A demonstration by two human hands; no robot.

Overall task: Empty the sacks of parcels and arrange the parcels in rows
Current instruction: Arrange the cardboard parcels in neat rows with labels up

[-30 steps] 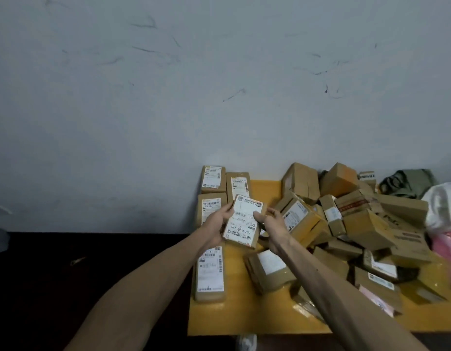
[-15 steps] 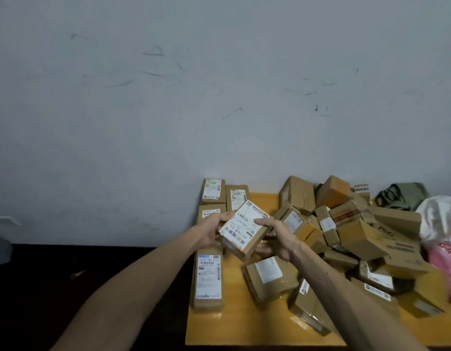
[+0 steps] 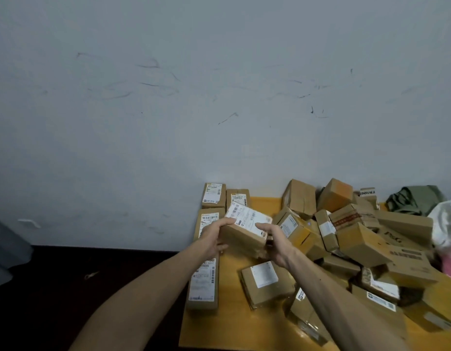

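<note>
I hold a small brown cardboard parcel (image 3: 246,230) with a white shipping label above the yellow table (image 3: 234,323). My left hand (image 3: 214,236) grips its left end and my right hand (image 3: 276,243) grips its right end. Flat labelled parcels lie in rows at the table's left edge: two at the back (image 3: 213,195) (image 3: 237,197), one behind my left hand (image 3: 208,221), and a long one (image 3: 203,285) in front. A loose heap of parcels (image 3: 358,231) covers the table's right half.
A single parcel (image 3: 266,282) lies face up near the table's middle. A green cloth sack (image 3: 414,202) and a white and pink plastic bag (image 3: 447,231) sit at the far right. A grey wall stands behind the table; dark floor lies to the left.
The held parcel has turned and tipped, so its brown side now faces me and its label points up and away. Both hands stay on it.
</note>
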